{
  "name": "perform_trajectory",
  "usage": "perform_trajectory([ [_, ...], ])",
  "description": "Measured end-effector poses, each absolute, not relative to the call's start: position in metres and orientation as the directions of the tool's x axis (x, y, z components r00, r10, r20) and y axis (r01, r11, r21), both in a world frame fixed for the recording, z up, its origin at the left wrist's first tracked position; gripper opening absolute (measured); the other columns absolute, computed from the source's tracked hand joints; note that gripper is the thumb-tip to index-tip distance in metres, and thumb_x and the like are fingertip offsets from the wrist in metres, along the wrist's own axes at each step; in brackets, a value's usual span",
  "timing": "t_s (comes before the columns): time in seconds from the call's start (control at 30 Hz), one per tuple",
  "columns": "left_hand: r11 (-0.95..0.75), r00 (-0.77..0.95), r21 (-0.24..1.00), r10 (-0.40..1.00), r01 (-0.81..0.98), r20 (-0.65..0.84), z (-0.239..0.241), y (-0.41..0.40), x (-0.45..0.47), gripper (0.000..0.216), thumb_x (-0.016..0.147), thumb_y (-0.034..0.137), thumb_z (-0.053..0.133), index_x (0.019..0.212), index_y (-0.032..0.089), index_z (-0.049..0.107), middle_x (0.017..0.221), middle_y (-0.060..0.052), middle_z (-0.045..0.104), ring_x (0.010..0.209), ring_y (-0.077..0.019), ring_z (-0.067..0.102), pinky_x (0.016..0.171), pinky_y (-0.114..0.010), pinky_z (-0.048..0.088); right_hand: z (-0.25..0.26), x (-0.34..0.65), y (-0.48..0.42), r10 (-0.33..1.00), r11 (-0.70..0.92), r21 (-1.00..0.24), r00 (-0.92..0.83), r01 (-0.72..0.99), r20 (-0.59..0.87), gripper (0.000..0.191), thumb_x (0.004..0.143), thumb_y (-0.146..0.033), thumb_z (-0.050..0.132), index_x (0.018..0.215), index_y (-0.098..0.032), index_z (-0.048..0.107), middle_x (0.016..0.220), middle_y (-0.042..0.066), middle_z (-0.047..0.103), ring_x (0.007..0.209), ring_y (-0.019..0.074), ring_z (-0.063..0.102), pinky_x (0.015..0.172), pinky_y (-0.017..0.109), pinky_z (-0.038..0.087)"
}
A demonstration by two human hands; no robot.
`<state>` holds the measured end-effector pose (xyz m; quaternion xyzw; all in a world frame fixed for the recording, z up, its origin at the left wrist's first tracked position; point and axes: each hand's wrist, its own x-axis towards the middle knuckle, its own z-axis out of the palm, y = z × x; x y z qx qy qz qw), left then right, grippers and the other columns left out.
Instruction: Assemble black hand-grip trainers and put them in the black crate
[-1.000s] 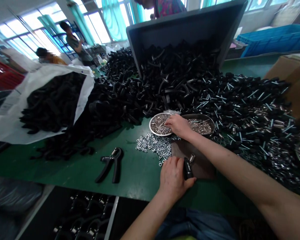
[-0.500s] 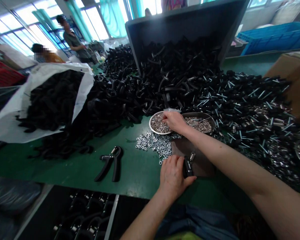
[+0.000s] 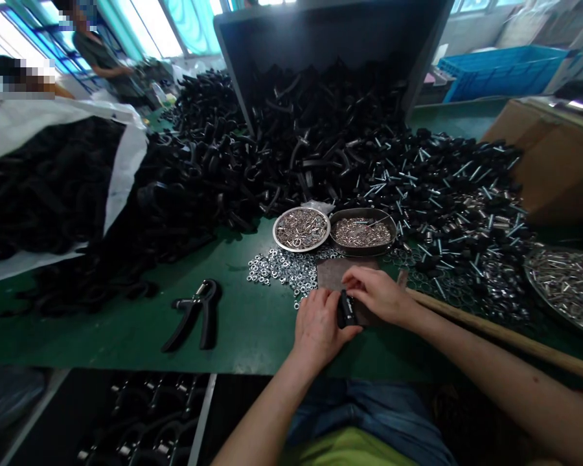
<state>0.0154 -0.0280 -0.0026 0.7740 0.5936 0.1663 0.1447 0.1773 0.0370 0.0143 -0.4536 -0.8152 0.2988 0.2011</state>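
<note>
My left hand (image 3: 318, 327) is wrapped around a black hand-grip handle (image 3: 348, 309), holding it low over a flat metal plate (image 3: 330, 273). At the handle's far end is my right hand (image 3: 376, 294), thumb and fingers pinched together. What the pinch holds, if anything, is too small to make out. The spring seen earlier on the handle is hidden now. Beyond the hands stand a round dish (image 3: 301, 250) of small metal pins and a dark oval dish (image 3: 364, 252) of small metal parts. Loose nuts (image 3: 284, 268) lie left of the plate.
An assembled hand gripper (image 3: 206, 320) lies to the left. A wooden stick (image 3: 505, 336) slants under my right forearm. Black handles (image 3: 252, 155) are heaped behind, spilling from a grey bin (image 3: 320, 39). Bolts and springs lie right, beside a cardboard box (image 3: 548, 155). Two people are at far left.
My right hand has come back from the round dish to the handle's far end. My left hand keeps hold of the handle. The view has shifted to the right.
</note>
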Motion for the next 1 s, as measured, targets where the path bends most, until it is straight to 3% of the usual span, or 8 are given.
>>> perform_trajectory([
  [0.2, -0.264, 0.233, 0.430, 0.964, 0.863, 0.124, -0.007, -0.028, 0.016, 0.048, 0.065, 0.046, 0.073, 0.100, 0.019, 0.055, 0.098, -0.007, 0.056, 0.094, -0.0250, 0.052, 0.082, -0.040, 0.042, 0.015, 0.163, 0.016, 0.713, 0.687, -0.316, -0.691, 0.655, 0.118, 0.013, 0.083, -0.013, 0.049, 0.090, -0.015, 0.060, 0.084, 0.009, 0.061, 0.085, 0.0211, 0.053, 0.071, 0.032, 0.042],
  [0.27, -0.265, 0.227, 0.437, 0.964, 0.860, 0.136, -0.008, -0.029, 0.016, 0.048, 0.065, 0.047, 0.072, 0.099, 0.018, 0.054, 0.097, -0.007, 0.057, 0.093, -0.0252, 0.052, 0.082, -0.040, 0.043, 0.014, 0.166, 0.014, 0.701, 0.703, -0.281, -0.703, 0.654, 0.118, 0.015, 0.085, -0.016, 0.049, 0.092, -0.015, 0.062, 0.082, 0.008, 0.062, 0.083, 0.0204, 0.053, 0.070, 0.031, 0.042],
  [0.4, -0.297, 0.245, 0.464, 0.955, 0.835, 0.169, -0.008, -0.031, 0.016, 0.064, 0.067, 0.045, 0.072, 0.121, 0.021, 0.047, 0.105, -0.006, 0.057, 0.097, -0.0252, 0.051, 0.084, -0.040, 0.043, 0.026, 0.188, 0.042, 0.808, 0.575, -0.324, -0.584, 0.751, 0.080, 0.022, 0.089, -0.022, 0.046, 0.099, -0.022, 0.066, 0.090, 0.004, 0.065, 0.086, 0.0155, 0.056, 0.077, 0.027, 0.043],
  [0.5, -0.334, 0.289, 0.437, 0.942, 0.835, 0.169, -0.007, -0.032, 0.016, 0.060, 0.071, 0.046, 0.069, 0.124, 0.026, 0.048, 0.105, -0.006, 0.057, 0.097, -0.0247, 0.051, 0.083, -0.039, 0.043, 0.042, 0.207, 0.086, 0.930, 0.366, -0.149, -0.366, 0.918, 0.030, 0.026, 0.090, -0.023, 0.044, 0.098, -0.020, 0.068, 0.098, 0.007, 0.066, 0.099, 0.0189, 0.054, 0.082, 0.029, 0.042],
  [0.6, -0.345, 0.307, 0.389, 0.938, 0.854, 0.159, -0.006, -0.032, 0.016, 0.058, 0.073, 0.047, 0.066, 0.125, 0.026, 0.048, 0.105, -0.007, 0.056, 0.096, -0.0248, 0.052, 0.084, -0.039, 0.043, 0.048, 0.218, 0.129, 0.970, 0.239, -0.046, -0.240, 0.970, -0.026, 0.019, 0.081, -0.024, 0.057, 0.085, -0.013, 0.072, 0.093, 0.017, 0.067, 0.106, 0.0296, 0.052, 0.082, 0.037, 0.042],
  [0.77, -0.342, 0.311, 0.353, 0.939, 0.871, 0.144, -0.004, -0.032, 0.017, 0.061, 0.070, 0.046, 0.069, 0.124, 0.028, 0.049, 0.106, -0.007, 0.056, 0.097, -0.0254, 0.052, 0.084, -0.040, 0.043, 0.041, 0.213, 0.162, 0.975, 0.180, 0.052, -0.171, 0.982, -0.140, 0.021, 0.068, -0.022, 0.069, 0.086, -0.012, 0.073, 0.095, 0.019, 0.069, 0.099, 0.0312, 0.059, 0.080, 0.039, 0.043],
  [1.0, -0.345, 0.317, 0.434, 0.938, 0.833, 0.137, -0.005, -0.029, 0.015, 0.063, 0.067, 0.042, 0.074, 0.123, 0.025, 0.050, 0.106, -0.007, 0.057, 0.099, -0.0257, 0.052, 0.085, -0.041, 0.043, 0.036, 0.222, 0.153, 0.981, 0.168, 0.044, -0.162, 0.985, -0.111, 0.021, 0.078, -0.025, 0.057, 0.089, -0.016, 0.073, 0.096, 0.015, 0.070, 0.093, 0.0258, 0.063, 0.075, 0.033, 0.044],
])
